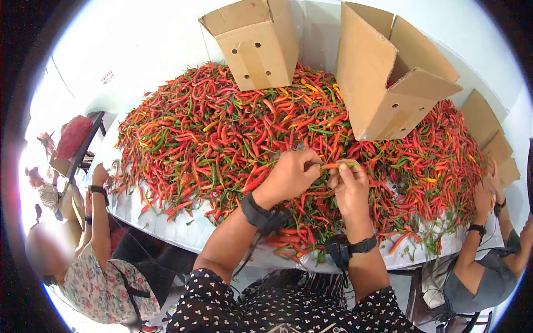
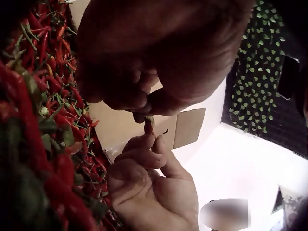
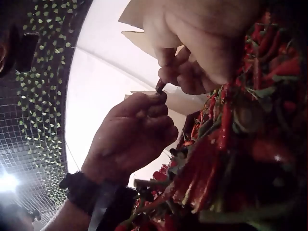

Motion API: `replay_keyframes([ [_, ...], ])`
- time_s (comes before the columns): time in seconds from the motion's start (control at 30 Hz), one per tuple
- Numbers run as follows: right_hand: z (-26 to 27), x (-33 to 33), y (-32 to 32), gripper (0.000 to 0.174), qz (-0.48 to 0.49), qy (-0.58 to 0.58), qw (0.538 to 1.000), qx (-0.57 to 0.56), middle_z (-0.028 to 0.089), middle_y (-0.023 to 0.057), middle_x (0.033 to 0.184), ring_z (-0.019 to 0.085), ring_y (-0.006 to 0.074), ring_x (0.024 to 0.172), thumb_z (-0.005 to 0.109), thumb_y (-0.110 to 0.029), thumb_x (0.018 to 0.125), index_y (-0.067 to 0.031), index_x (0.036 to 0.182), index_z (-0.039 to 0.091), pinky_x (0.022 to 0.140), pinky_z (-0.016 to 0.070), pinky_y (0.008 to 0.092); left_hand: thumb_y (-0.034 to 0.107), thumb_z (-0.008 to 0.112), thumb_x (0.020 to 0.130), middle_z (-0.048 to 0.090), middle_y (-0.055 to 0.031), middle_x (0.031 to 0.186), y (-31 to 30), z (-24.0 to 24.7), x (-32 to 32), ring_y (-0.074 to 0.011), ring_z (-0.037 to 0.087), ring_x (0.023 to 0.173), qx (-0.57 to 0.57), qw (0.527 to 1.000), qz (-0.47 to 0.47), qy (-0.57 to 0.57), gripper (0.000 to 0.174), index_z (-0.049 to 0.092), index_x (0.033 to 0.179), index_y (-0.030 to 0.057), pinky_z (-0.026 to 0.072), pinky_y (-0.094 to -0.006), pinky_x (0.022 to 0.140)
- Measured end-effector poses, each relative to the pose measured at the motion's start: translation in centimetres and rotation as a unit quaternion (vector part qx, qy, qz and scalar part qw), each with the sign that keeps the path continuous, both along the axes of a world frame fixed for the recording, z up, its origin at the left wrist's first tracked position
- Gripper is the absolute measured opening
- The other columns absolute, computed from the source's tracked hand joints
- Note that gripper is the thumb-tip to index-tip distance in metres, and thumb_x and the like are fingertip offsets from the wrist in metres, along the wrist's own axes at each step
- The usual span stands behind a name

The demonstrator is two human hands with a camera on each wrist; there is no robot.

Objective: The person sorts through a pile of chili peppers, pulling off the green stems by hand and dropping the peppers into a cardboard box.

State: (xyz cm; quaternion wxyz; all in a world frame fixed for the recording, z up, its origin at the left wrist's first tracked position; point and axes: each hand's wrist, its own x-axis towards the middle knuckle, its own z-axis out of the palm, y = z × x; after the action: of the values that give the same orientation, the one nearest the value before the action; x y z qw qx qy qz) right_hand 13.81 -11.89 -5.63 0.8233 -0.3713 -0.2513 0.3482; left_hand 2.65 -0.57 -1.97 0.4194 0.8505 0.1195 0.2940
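A small chili pepper [image 1: 331,166], orange-red, spans the short gap between my two hands over the heap. My right hand [image 1: 352,188] pinches it between thumb and fingers. At its other end my left hand [image 1: 291,175] is curled, with thumb and fingertips pinching the tip. In the left wrist view the short pepper [image 2: 149,126] shows between both sets of fingertips, and a thin dark stem-like bit [image 2: 165,131] appears beside it. From the right wrist, much of the pepper [image 3: 160,85] is hidden by fingers. Beneath lies a large heap of red chilies [image 1: 222,150], mixed with green and orange ones.
Two open cardboard boxes, a smaller one [image 1: 255,53] and a larger one [image 1: 377,89], stand on the heap's far side. More cardboard [image 1: 488,133] leans at right. One person [image 1: 105,283] sits at left, another [image 1: 480,283] at right, both with hands at the table edge [image 1: 183,230].
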Motion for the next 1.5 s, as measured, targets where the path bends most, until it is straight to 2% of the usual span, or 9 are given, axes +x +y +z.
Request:
replay_keyframes([
  [0.07, -0.39, 0.29, 0.01, 0.009, 0.014, 0.013, 1.000, 0.021, 0.060, 0.0080, 0.080, 0.054, 0.0124, 0.067, 0.053, -0.008, 0.085, -0.0026, 0.092, 0.056, 0.055, 0.0429, 0.0242, 0.005, 0.052, 0.078, 0.053, -0.0039, 0.063, 0.01, 0.08, -0.08, -0.0076, 0.048, 0.059, -0.062, 0.998, -0.009, -0.001, 0.010, 0.059, 0.080, -0.0022, 0.0412, -0.0262, 0.053],
  [0.3, 0.25, 0.17, -0.22, 0.013, 0.035, 0.000, 0.998, 0.047, 0.061, 0.0107, 0.087, 0.055, 0.0142, 0.071, 0.053, -0.006, 0.084, -0.0008, 0.097, 0.054, 0.058, 0.0444, 0.0255, 0.008, 0.053, 0.082, 0.053, 0.0000, 0.064, 0.22, 0.04, -0.05, -0.0047, 0.045, 0.059, -0.075, 0.997, 0.014, -0.012, 0.012, 0.059, 0.082, -0.0010, 0.0399, -0.0241, 0.052],
  [0.37, 0.22, 0.31, -0.28, 0.014, 0.032, -0.008, 0.998, 0.045, 0.061, 0.0110, 0.087, 0.055, 0.0143, 0.071, 0.053, -0.006, 0.084, -0.0004, 0.097, 0.054, 0.059, 0.0443, 0.0253, 0.009, 0.054, 0.083, 0.053, 0.0011, 0.065, 0.03, 0.29, -0.12, -0.0038, 0.045, 0.059, -0.132, 0.991, -0.029, 0.002, 0.011, 0.060, 0.082, -0.0006, 0.0395, -0.0225, 0.052],
  [0.6, 0.05, 0.54, -0.34, 0.016, 0.037, -0.040, 0.998, 0.032, 0.061, 0.0098, 0.086, 0.053, 0.0129, 0.068, 0.053, -0.007, 0.084, 0.0001, 0.098, 0.055, 0.061, 0.0435, 0.0243, 0.008, 0.056, 0.081, 0.054, 0.0015, 0.068, -0.45, 0.48, -0.18, -0.0033, 0.048, 0.061, -0.110, 0.992, -0.057, -0.003, 0.009, 0.060, 0.083, -0.0005, 0.0398, -0.0215, 0.052],
  [0.67, -0.06, 0.49, -0.29, 0.016, 0.034, -0.045, 0.998, 0.022, 0.061, 0.0096, 0.086, 0.053, 0.0128, 0.068, 0.052, -0.007, 0.084, 0.0002, 0.098, 0.055, 0.061, 0.0436, 0.0244, 0.004, 0.055, 0.076, 0.058, -0.0079, 0.067, -0.44, 0.31, -0.15, -0.0093, 0.053, 0.062, -0.076, 0.997, -0.034, 0.000, 0.011, 0.058, 0.084, -0.0031, 0.0439, -0.0258, 0.057],
  [0.8, -0.11, 0.35, -0.21, 0.017, 0.046, -0.052, 0.997, 0.023, 0.060, 0.0094, 0.087, 0.054, 0.0133, 0.069, 0.051, -0.006, 0.085, 0.0008, 0.099, 0.055, 0.062, 0.0440, 0.0249, 0.002, 0.054, 0.074, 0.058, -0.0093, 0.066, -0.17, 0.02, -0.08, -0.0098, 0.053, 0.062, -0.021, 0.999, -0.026, -0.017, 0.010, 0.057, 0.082, -0.0031, 0.0440, -0.0262, 0.056],
  [1.27, 0.04, 1.13, -0.49, 0.019, 0.092, 0.040, 0.990, 0.104, 0.060, 0.0078, 0.086, 0.054, 0.0142, 0.072, 0.055, -0.010, 0.084, -0.0006, 0.100, 0.055, 0.062, 0.0429, 0.0263, 0.004, 0.054, 0.080, 0.052, 0.0010, 0.070, -0.03, 0.27, -0.11, -0.0037, 0.046, 0.063, -0.140, 0.987, -0.070, -0.029, 0.009, 0.059, 0.085, -0.0009, 0.0391, -0.0209, 0.054],
  [1.4, 0.06, 0.95, -0.44, 0.018, 0.076, 0.050, 0.993, 0.079, 0.060, 0.0071, 0.086, 0.053, 0.0131, 0.072, 0.056, -0.009, 0.084, -0.0009, 0.100, 0.055, 0.062, 0.0432, 0.0249, 0.007, 0.058, 0.080, 0.052, 0.0018, 0.070, -0.42, 0.42, -0.06, -0.0035, 0.046, 0.063, -0.144, 0.985, -0.083, -0.042, 0.009, 0.059, 0.086, 0.0000, 0.0391, -0.0209, 0.054],
  [1.5, -0.12, 0.69, -0.20, 0.017, 0.049, 0.030, 0.997, 0.059, 0.059, 0.0060, 0.085, 0.053, 0.0118, 0.071, 0.056, -0.007, 0.083, -0.0010, 0.099, 0.055, 0.061, 0.0437, 0.0237, 0.007, 0.059, 0.079, 0.054, 0.0014, 0.071, -0.28, 0.11, 0.04, -0.0033, 0.046, 0.063, -0.071, 0.994, -0.069, -0.056, 0.009, 0.060, 0.085, 0.0005, 0.0394, -0.0212, 0.054],
])
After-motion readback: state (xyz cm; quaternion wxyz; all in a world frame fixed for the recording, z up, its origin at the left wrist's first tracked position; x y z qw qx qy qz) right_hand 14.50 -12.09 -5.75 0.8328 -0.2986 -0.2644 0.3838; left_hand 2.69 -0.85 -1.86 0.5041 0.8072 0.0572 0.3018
